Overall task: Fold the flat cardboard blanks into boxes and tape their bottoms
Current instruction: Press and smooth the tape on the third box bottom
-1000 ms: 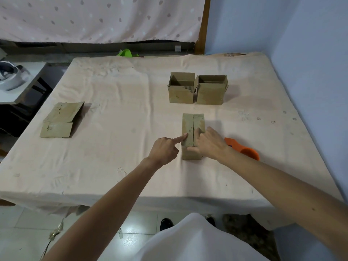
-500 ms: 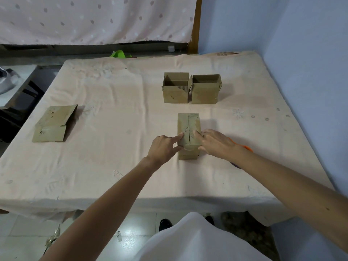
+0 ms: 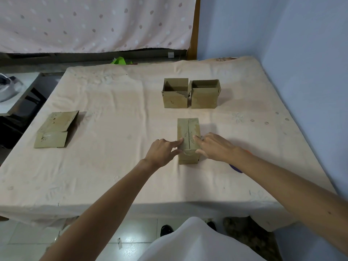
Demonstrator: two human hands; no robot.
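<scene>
1. upturned cardboard box (image 3: 188,129) stands bottom-up near the middle of the cloth-covered desk (image 3: 122,166), close to the front edge. its two bottom flaps meet along a lengthwise seam.
2. left hand (image 3: 162,152): forefinger laid straight on the left flap at the near end, thumb against the box's side. it presses and does not clamp.
3. right hand (image 3: 216,147): fingers (image 3: 197,138) straight and slightly spread, flat on the right flap beside the seam, thumb low against the near corner.
4. change: a second ago the right hand lay over the near end of the box top and the left hand only pointed a forefinger at the box's edge. now each hand has settled on its own flap, either side of the seam.
5. reading: this looks like smoothing or holding the bottom shut. cannot tell whether clear tape already runs along the seam.
6. orange and purple tool (image 3: 235,168), likely the tape dispenser, was in plain view a second ago. it is now mostly hidden behind the right forearm, and neither hand holds it.
7. two folded boxes, left one (image 3: 175,99) and right one (image 3: 204,98), stand touching and open-topped at the back. one flat blank (image 3: 54,129) lies well apart at the left, not yet folded.
</scene>
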